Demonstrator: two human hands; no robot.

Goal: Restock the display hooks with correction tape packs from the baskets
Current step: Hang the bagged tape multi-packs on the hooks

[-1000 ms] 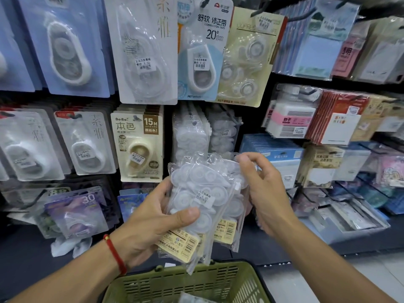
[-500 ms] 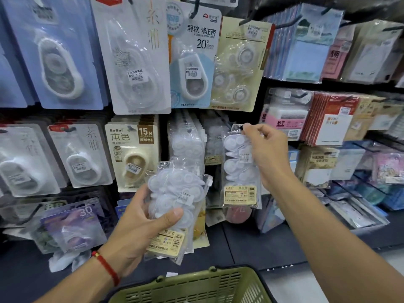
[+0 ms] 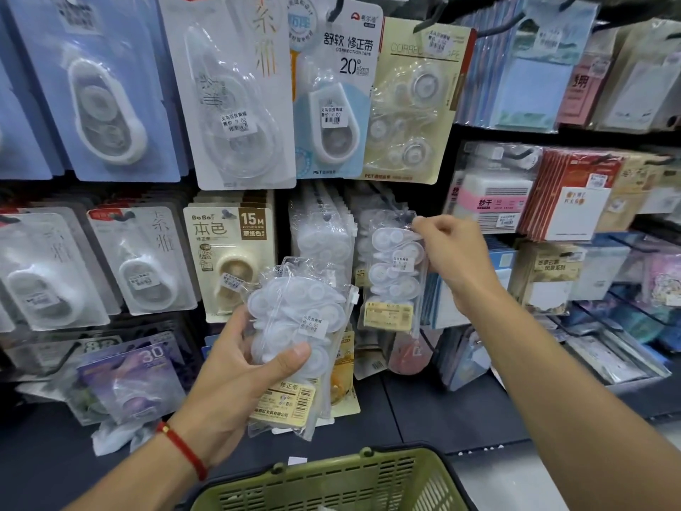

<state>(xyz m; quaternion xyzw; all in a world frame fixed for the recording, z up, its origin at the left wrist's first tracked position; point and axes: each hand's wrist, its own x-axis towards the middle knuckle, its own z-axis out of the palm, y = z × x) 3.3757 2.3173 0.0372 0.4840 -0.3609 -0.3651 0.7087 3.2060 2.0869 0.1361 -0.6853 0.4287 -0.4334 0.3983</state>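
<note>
Left hand [image 3: 236, 366] grips spare packs [image 3: 294, 326]; right hand [image 3: 451, 252] pinches one pack [image 3: 392, 274], seemingly at its hook.

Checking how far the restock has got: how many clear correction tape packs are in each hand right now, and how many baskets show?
Packs gripped in left hand: cannot tell, a bundle
Pack pinched by right hand: 1
Green basket: 1
Total: no firm figure

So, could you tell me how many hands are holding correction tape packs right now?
2. The left hand grips a bundle of clear packs above the green basket; the right hand pinches the top of a single pack at the hooks. Packs within the bundle may be hidden.
</note>
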